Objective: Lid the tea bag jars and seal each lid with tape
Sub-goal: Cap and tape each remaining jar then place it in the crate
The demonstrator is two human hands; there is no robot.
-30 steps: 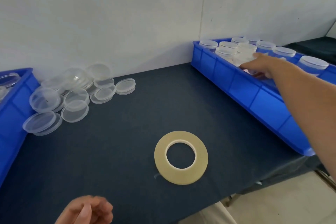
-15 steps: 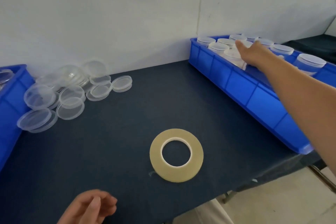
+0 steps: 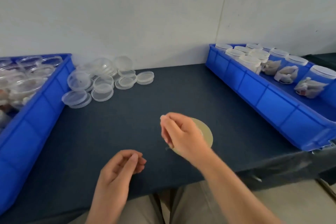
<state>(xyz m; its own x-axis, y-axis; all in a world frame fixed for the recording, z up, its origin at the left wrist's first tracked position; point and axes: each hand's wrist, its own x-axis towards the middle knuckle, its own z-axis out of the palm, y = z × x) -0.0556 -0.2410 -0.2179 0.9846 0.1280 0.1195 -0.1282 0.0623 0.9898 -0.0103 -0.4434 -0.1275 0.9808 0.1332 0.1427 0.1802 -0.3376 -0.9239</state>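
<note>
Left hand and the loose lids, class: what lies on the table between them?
Nothing: in the head view, only bare tablecloth separates the left hand from the loose lids.

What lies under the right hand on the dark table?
A flat yellowish tape roll, only its right edge showing; the right hand hides its hole and the rest.

dark-clothed table (image 3: 163, 92) carries: left bin (image 3: 45, 100), blue, at left edge; right bin (image 3: 263, 100), blue, at right edge; clear lids (image 3: 101, 87) heaped beside left bin; tape roll (image 3: 207, 134) flat, front centre.
</note>
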